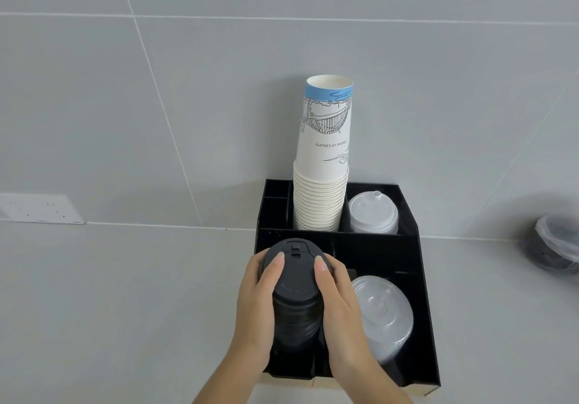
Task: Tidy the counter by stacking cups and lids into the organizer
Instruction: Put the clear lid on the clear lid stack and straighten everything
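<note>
A black organizer point(419, 278) stands on the counter against the wall. Both hands clasp a tall stack of black lids point(294, 281) standing in its front left compartment: my left hand point(255, 303) on the left side, my right hand point(336, 306) on the right, thumbs on the top lid. A stack of clear lids point(383, 309) fills the front right compartment. In the back row stand a tall stack of upside-down white paper cups point(322, 165) with blue print and a stack of white lids point(372, 214).
A grey tiled wall rises behind the counter. A white wall socket point(39, 209) is at the far left. A dark bin lined with a plastic bag point(556, 247) sits at the right edge. Small empty slots point(275, 200) are at the organizer's back left.
</note>
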Demonstrator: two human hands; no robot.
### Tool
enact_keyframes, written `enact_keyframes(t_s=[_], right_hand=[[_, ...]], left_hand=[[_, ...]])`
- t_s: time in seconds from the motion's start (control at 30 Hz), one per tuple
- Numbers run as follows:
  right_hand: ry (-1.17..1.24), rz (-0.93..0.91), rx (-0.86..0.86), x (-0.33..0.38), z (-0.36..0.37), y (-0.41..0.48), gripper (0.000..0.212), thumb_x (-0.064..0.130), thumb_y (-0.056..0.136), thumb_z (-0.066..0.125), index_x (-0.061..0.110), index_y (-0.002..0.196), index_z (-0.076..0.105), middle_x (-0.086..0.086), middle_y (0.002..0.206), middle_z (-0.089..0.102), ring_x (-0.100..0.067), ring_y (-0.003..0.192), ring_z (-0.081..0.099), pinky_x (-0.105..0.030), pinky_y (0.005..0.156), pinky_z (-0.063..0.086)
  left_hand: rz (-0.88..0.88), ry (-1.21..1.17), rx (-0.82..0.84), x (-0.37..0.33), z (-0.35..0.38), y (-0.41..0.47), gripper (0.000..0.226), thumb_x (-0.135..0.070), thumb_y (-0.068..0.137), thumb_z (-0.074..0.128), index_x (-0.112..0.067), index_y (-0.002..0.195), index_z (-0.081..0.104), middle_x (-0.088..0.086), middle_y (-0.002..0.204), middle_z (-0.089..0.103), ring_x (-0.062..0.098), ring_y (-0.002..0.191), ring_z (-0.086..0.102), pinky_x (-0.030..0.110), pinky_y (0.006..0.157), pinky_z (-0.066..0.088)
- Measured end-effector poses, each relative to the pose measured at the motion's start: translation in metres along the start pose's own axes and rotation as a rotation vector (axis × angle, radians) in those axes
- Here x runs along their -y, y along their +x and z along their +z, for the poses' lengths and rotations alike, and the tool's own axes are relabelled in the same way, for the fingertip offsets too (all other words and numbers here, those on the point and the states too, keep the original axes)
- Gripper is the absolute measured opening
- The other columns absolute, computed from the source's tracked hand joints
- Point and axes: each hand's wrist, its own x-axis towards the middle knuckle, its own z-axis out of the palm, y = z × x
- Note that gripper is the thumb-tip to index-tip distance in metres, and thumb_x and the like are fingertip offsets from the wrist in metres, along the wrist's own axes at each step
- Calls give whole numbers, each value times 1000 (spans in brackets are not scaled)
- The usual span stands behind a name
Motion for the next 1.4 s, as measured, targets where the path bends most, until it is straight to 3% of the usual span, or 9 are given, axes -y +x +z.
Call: enact_keyframes(t_s=[0.17,0.3,0.63,0.77,0.87,1.0,1.13,1.3,1.4], right_hand=[[-79,32,-18,7,6,10,18,30,93,47,24,107,57,4,99,66,-9,94,62,-29,86,50],[-111,25,-13,5,5,12,19,28,94,45,24,108,57,5,99,66,-8,92,63,-25,82,50],[-174,-6,26,-3,0,9,21,30,96,41,31,114,51,15,98,61,12,82,59,-3,63,46],[-212,-3,53,3,-2,9,23,36,95,42,33,116,51,15,104,61,5,93,59,-4,69,47],[-255,-30,79,8,-8,7,43,47,90,44,29,129,47,12,125,56,-1,114,51,-19,97,43],[-303,-129,64,24,-18,2,69,60,78,44,31,140,34,12,140,43,-1,128,38,-24,106,30],[-290,-255,14,43,-34,-5,68,54,78,47,32,140,34,13,142,42,0,129,38,-21,105,29],[-321,-363,-51,64,-56,-13,71,55,74,43,32,141,34,13,143,42,1,128,38,-14,97,28],[-304,-387,-97,71,-68,-20,66,55,75,42,36,138,34,15,139,43,3,126,38,-13,94,30]], left_hand=[[-126,-70,-91,2,2,5,27,-29,89,52,-15,109,63,10,106,69,26,101,64,40,88,51],[-121,-78,-111,4,4,5,26,-28,91,51,-13,109,62,9,104,69,25,98,64,35,79,51],[-59,-24,-95,7,3,-1,24,-24,93,49,-15,112,60,10,109,67,27,102,63,36,83,51],[-45,21,-57,2,0,0,27,-29,93,50,-16,114,61,6,109,68,22,102,63,30,80,51],[-26,71,-18,-1,-6,1,33,-40,90,51,-20,113,63,2,110,69,19,104,64,33,88,51],[96,185,-27,-16,-12,0,45,-47,86,53,-20,122,58,-3,121,63,13,117,55,31,102,41],[270,243,-81,-44,-13,-11,52,-47,85,52,-23,131,50,-12,130,52,-15,108,47,4,84,35],[510,234,-3,-70,8,-35,51,-57,74,52,-43,123,45,-20,135,50,-9,125,42,17,101,34],[621,310,101,-69,34,-51,54,-55,76,49,-41,127,42,-25,132,48,-10,125,41,13,101,33]])
